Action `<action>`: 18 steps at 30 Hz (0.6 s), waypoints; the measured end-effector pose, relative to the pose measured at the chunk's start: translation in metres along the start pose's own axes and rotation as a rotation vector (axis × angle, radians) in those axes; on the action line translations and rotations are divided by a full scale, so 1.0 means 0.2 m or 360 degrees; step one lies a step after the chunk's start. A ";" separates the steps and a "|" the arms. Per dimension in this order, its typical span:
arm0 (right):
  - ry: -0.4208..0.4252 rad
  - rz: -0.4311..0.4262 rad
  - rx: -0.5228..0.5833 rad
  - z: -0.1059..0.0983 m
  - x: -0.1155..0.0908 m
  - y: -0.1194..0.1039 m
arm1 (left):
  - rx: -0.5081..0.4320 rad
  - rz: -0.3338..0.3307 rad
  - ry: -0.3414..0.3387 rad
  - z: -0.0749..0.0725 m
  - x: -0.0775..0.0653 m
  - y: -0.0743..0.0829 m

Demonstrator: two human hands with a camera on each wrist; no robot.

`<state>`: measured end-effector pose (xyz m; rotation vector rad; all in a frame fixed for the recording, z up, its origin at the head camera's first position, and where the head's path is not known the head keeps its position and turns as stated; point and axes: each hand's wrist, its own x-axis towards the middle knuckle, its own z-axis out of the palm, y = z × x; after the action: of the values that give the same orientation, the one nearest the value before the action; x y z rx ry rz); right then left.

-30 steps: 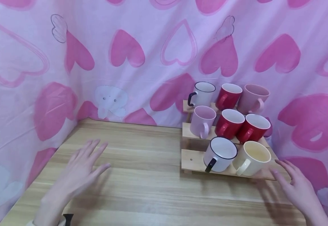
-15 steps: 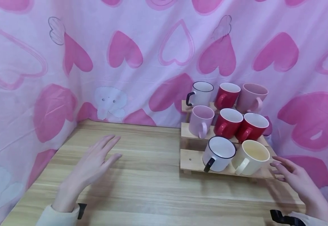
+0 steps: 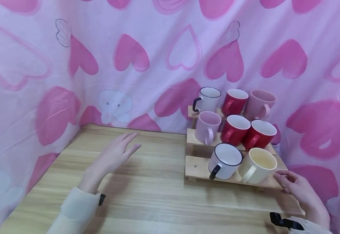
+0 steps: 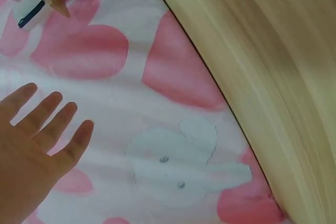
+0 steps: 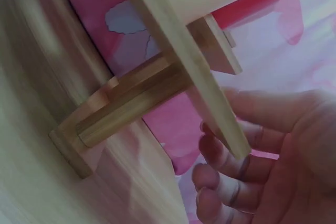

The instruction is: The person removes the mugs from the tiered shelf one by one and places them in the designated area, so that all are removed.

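Observation:
A tiered wooden rack [image 3: 200, 169] stands on the table's right side with several mugs on its three levels. My right hand [image 3: 300, 191] is at the right end of its lowest board. In the right wrist view that hand's fingers [image 5: 212, 148] curl under the board end [image 5: 231, 135], with the thumb side above it. Closest to this hand is a cream mug [image 3: 259, 165]; beside it sits a white mug with black rim and handle [image 3: 225, 161]. My left hand [image 3: 111, 156] hovers over the table left of the rack, fingers extended, holding nothing.
Above are a lilac mug [image 3: 207, 127], two red mugs [image 3: 235, 130] on the middle level, and white, red and dusty pink [image 3: 259, 105] mugs on top. A pink heart-print cloth [image 3: 146, 87] hangs behind and beside the wooden table [image 3: 146, 201].
My left hand has moved right and farther over the table toward the rack. My right hand has come in to the lowest board's end and curled its fingers around it.

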<state>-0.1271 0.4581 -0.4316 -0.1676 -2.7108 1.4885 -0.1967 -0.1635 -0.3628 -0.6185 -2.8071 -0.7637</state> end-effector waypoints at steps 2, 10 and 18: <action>0.0029 0.0013 -0.0011 0.01 0.00 0.01 | -0.0050 0.0011 -0.0004 0.01 0.05 0.01; 0.0061 0.0019 -0.0094 0.01 0.02 0.03 | -0.0363 0.0105 0.0050 0.10 0.30 0.05; 0.0033 -0.0055 -0.0028 0.03 -0.03 -0.10 | -0.0524 0.0154 -0.0019 0.18 0.59 0.17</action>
<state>-0.1223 0.4421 -0.4170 -0.1354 -2.6972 1.4459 -0.2901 -0.0776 -0.3468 -0.8031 -2.6570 -1.2175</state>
